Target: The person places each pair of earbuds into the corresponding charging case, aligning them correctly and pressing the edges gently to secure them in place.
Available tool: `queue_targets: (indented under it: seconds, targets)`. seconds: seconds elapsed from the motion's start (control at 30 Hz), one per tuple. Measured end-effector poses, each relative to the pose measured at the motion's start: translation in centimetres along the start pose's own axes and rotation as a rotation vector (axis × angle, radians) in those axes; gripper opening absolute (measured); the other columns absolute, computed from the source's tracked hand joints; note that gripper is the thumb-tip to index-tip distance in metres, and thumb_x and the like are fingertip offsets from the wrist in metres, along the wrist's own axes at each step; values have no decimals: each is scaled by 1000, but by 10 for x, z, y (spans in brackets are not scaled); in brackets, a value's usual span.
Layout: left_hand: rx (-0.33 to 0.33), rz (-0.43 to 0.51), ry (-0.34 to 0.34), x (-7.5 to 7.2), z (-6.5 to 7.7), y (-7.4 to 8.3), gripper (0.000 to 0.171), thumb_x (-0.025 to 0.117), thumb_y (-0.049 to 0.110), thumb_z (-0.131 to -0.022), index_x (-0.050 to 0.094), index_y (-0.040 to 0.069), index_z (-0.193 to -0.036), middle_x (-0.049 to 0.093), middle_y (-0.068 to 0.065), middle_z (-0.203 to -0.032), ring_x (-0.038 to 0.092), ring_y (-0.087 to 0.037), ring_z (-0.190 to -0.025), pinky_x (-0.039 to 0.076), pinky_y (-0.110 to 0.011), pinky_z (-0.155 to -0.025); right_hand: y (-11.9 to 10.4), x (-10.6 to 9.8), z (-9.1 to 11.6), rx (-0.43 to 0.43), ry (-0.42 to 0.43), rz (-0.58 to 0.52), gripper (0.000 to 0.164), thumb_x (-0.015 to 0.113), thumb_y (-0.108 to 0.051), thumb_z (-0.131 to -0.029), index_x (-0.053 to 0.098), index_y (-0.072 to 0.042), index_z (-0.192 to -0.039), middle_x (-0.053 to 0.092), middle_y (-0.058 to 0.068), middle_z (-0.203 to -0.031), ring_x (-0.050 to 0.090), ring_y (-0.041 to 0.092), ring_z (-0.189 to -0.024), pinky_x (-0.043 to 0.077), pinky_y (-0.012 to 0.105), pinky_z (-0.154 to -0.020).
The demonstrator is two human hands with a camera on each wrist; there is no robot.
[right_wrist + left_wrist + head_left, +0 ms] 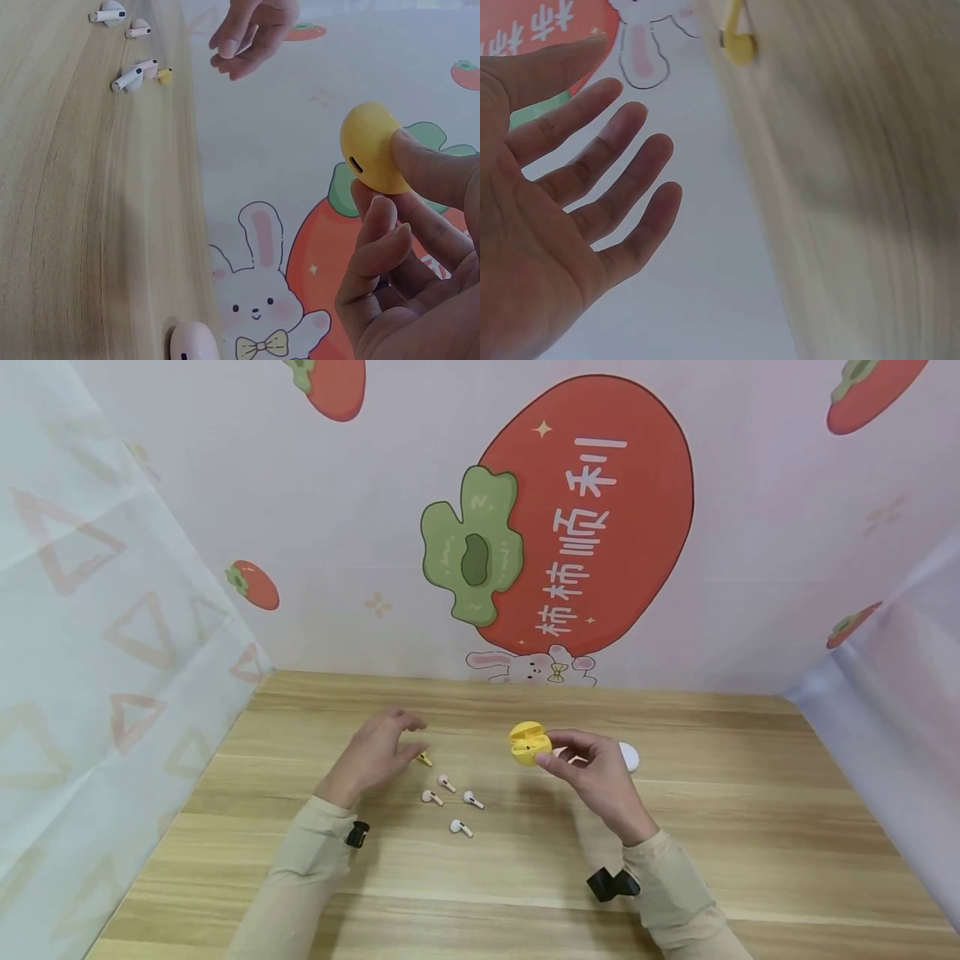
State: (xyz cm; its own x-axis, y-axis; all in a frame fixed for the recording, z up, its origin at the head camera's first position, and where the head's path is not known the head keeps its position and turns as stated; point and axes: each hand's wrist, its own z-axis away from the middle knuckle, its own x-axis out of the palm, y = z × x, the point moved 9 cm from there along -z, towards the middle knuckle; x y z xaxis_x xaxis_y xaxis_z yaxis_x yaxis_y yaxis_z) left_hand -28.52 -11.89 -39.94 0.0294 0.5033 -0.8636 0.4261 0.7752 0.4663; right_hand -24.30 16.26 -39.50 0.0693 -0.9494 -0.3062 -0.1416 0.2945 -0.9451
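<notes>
My right hand (600,781) pinches a small yellow earbud case (529,755) between thumb and fingers, raised over the table. Its lid stands open in the head view, and a yellow earbud with a dark spot sits inside. In the right wrist view the rounded underside of the case shows a dark port slot. My left hand (375,756) hovers with loosely bent, spread fingers and holds nothing. Just beyond its thumb, a loose yellow earbud (425,759) lies on the table, partly covered by that hand in the head view; it also appears in the left wrist view (739,45).
Two pink earbuds (446,783) and two white earbuds (461,828) lie loose on the wooden table (525,893). Behind my right hand sits a white case (629,757). A pink case (193,345) shows in the right wrist view. Printed cloth walls (337,527) surround the table.
</notes>
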Motion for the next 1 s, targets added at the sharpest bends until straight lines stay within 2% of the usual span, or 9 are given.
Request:
queue_targets:
  seconds: [0.33, 0.53, 0.83, 1.0]
  targets:
    - [-17, -47, -119, 17, -3, -15, 37, 78, 11, -89, 69, 4, -124, 66, -15, -115, 62, -33, -106, 50, -54, -93, 2, -1, 0, 7, -1, -11, 31, 83, -15, -86, 76, -8, -115, 72, 8, -105, 62, 24, -84, 54, 25, -66]
    - [-29, -53, -170, 26, -3, -22, 36, 78, 12, -88, 70, 3, -122, 65, -14, -120, 61, -33, -109, 49, -54, -96, 3, -1, 0, 9, -2, -14, 31, 83, -16, -86, 76, -8, -115, 72, 8, -104, 61, 25, -84, 53, 24, -65]
    - [-47, -86, -193, 31, -5, -25, 35, 81, 25, -87, 74, 6, -116, 63, -10, -114, 59, -31, -103, 49, -53, -90, 3, -1, 0, 17, 0, -6, 31, 83, -16, -87, 76, -8, -116, 72, 7, -106, 61, 26, -86, 54, 25, -67]
    - [-55, -117, -189, 33, -5, -24, 29, 79, 26, -89, 75, 8, -112, 63, -10, -114, 58, -33, -103, 49, -53, -89, 2, -1, 0, 9, -3, -7, 31, 83, -16, -87, 76, -8, -116, 72, 7, -105, 61, 26, -86, 54, 25, -67]
